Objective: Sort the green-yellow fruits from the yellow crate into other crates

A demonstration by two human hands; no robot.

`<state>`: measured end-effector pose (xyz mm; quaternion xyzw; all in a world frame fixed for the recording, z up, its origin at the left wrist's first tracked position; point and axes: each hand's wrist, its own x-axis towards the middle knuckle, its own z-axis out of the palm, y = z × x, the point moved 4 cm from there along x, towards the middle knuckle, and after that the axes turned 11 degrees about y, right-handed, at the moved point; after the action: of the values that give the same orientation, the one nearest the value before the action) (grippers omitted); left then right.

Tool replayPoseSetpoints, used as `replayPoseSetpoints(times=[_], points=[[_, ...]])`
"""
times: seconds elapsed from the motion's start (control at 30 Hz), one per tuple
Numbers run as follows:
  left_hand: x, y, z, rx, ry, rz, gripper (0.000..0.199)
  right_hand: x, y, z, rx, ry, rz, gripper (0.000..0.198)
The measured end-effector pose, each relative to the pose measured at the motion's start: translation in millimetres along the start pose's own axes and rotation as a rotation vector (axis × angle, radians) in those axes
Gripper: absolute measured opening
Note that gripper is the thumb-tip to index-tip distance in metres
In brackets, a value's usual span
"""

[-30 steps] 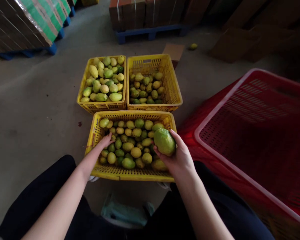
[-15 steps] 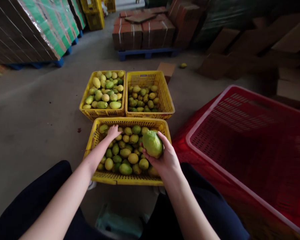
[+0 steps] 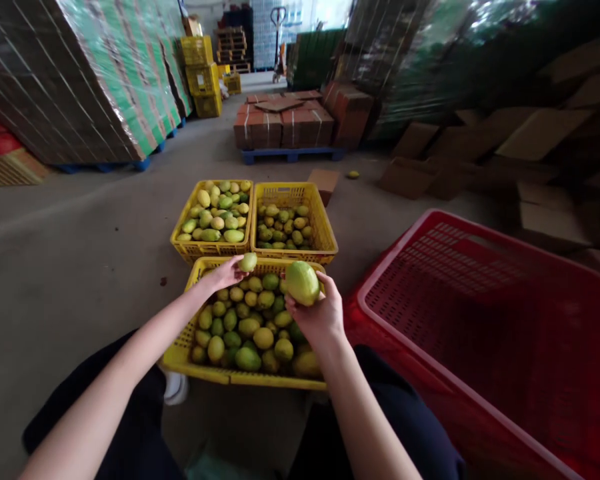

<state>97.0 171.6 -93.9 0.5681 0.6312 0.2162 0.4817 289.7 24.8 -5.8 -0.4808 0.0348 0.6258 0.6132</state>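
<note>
Currently both hands loaded. Left hand (image 3: pixel 225 273): fingertips pinched on a small, yellow-green oval fruit (image 3: pixel 248 262), up over the far rim of the near yellow perforated plastic crate (image 3: pixel 230 379), close to the two rear crates. Right hand (image 3: pixel 325 312): fingers and thumb curled around a large, bright-green, bumpy oval fruit (image 3: pixel 303 283), raised above the near crate's right side. Near crate holds many mixed green and yellow oval fruits (image 3: pixel 249 327). Behind it, side by side: left yellow plastic crate (image 3: pixel 213 250), heaped with similar fruit; right yellow plastic crate (image 3: pixel 300 255), filled lower. Large red perforated plastic crate (image 3: pixel 570 300) to the right. Single yellow fruit (image 3: pixel 353 175) on grey floor (image 3: pixel 105 267), beyond a brown cardboard piece (image 3: pixel 324 181).
</note>
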Motion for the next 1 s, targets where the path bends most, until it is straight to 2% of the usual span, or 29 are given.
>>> replayPoseSetpoints(times=[0.13,0.2,0.27,0.37,0.47,0.63,0.8,1.0], points=[[-63,43,-28,-0.376,-0.035,0.085,0.037,6,15,14,-0.053,-0.046,-0.017,0.022],[-95,54,-38,-0.464,-0.062,0.158,0.039,2,20,24,-0.079,-0.104,-0.080,0.024],[-122,57,-44,-0.508,-0.061,0.242,0.055,-6,23,34,-0.126,-0.199,-0.218,0.034],[-143,50,-49,-0.479,0.066,0.351,0.070,-20,26,43,-0.288,-0.311,-0.493,0.051],[-143,32,-49,-0.405,0.189,0.408,0.073,-26,29,41,-0.441,-0.320,-0.738,0.061],[-129,10,-51,-0.240,0.216,0.540,0.062,-27,34,33,-0.692,-0.239,-1.021,0.061],[-126,4,-58,-0.260,0.281,0.678,0.057,-32,31,33,-0.847,-0.176,-1.165,0.053],[-122,1,-41,-0.308,0.314,0.778,0.060,-13,30,20,-0.875,-0.214,-1.298,0.056]])
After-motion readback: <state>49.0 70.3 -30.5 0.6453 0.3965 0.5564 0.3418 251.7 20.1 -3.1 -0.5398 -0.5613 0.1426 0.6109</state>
